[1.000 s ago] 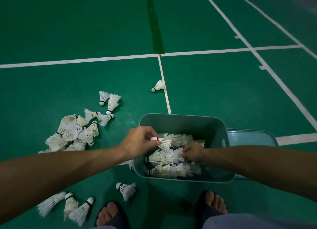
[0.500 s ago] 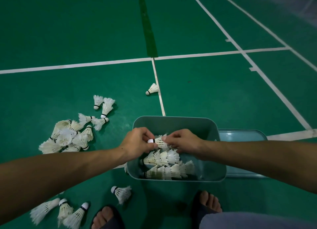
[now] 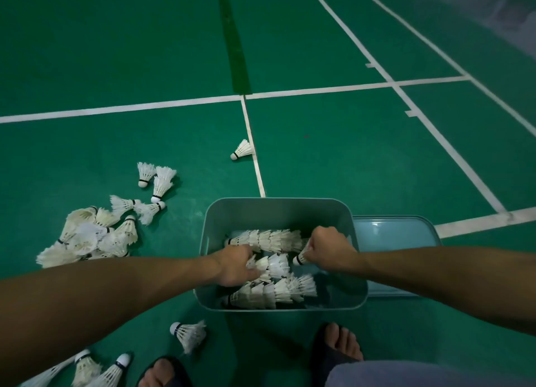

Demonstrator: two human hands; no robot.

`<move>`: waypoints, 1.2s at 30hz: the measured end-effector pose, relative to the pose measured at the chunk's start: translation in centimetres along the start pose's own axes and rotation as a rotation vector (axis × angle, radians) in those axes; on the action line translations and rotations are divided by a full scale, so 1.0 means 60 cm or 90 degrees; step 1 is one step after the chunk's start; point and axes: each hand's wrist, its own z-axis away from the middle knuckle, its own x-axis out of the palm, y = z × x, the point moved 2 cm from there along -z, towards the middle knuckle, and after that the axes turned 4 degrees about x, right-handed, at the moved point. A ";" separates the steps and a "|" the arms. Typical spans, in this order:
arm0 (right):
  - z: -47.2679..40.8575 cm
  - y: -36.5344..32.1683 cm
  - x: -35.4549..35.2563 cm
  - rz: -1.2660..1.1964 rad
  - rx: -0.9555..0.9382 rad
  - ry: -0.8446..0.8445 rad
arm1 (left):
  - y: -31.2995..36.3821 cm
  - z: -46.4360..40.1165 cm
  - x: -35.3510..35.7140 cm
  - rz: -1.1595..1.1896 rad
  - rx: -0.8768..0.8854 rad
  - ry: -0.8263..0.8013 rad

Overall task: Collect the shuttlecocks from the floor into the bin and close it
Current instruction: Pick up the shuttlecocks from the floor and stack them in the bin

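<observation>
Teal bin (image 3: 220, 221); left hand (image 3: 236, 266) and right hand (image 3: 329, 249) each grasping shuttlecocks (image 3: 272, 266) inside.

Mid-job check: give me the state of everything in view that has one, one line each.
Bin: open, partly filled with stacked shuttlecock rows.
Lid: off, flat on the floor beside the bin.
Pile: on the floor, uncollected.
Lone shuttlecock: lying by the white line.
Left hand: inside the bin, on the rows.
Right hand: gripping a shuttlecock.
</observation>
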 end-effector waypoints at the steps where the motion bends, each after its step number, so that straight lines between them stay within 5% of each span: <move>1: -0.005 0.000 0.008 0.004 0.001 -0.004 | 0.001 -0.005 0.004 0.009 -0.005 -0.006; 22: -0.042 0.003 0.091 -0.212 0.127 -0.133 | -0.037 -0.037 0.025 0.227 0.008 0.063; 30: 0.006 -0.015 0.026 -0.038 -0.144 0.046 | -0.003 0.065 -0.064 0.202 0.195 0.226; 36: 0.108 -0.163 -0.047 -0.004 -0.420 0.135 | -0.045 0.180 -0.126 0.083 0.227 0.271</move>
